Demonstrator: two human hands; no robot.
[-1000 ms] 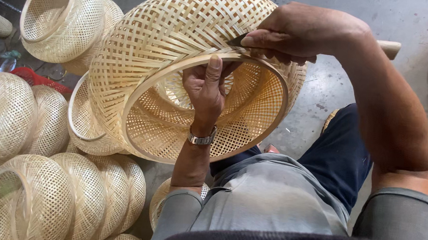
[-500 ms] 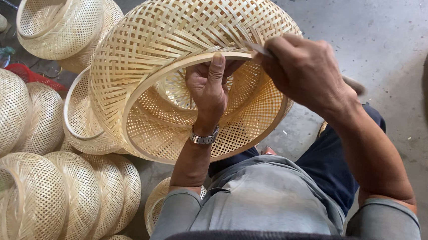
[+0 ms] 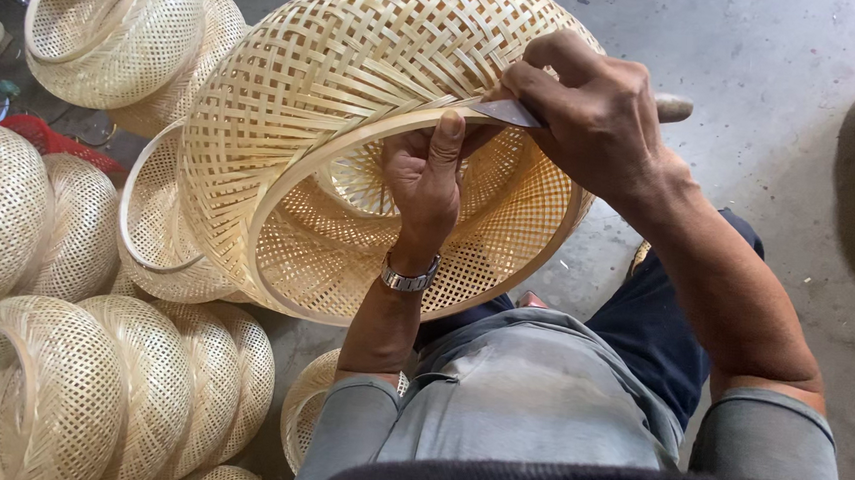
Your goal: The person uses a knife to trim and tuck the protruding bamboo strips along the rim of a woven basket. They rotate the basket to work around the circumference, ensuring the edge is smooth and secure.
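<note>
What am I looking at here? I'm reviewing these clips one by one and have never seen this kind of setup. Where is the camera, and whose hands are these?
There is no machine: a person works with bare hands, and the one camera sits on their head, looking down over their lap.

The left hand reaches inside a large woven bamboo basket, its thumb pressed on the rim hoop. A wristwatch is on that wrist.

The right hand grips a knife with a wooden handle, its blade laid against the rim.

Around the person, on the concrete floor, lie many similar baskets, stacked on their sides at the left, with one more at the right edge.
</note>
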